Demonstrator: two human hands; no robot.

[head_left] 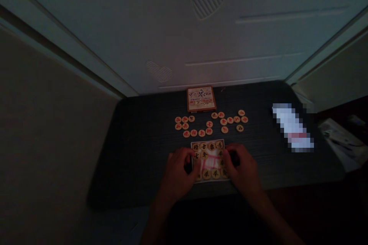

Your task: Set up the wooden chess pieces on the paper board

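A shallow white open box [212,162] with pink lines on its floor lies near the table's front edge. Round Chinese chess pieces with black characters [206,174] line parts of its inside, leaving the middle bare. My left hand [179,170] grips the box's left side, thumb over the edge and fingers outside. On the opposite side, my right hand [243,166] holds the box in the same way. The hands cover some pieces along both sides. Beyond the box lie several loose pieces with red characters [201,133], and a few black ones [239,128] among them.
The printed Chinese chess box lid [201,99] lies at the back of the dark table [138,149]. A blurred-out bright object [293,127] is at the right. Behind the table stands a pale panel [129,26] with heart-shaped reliefs.
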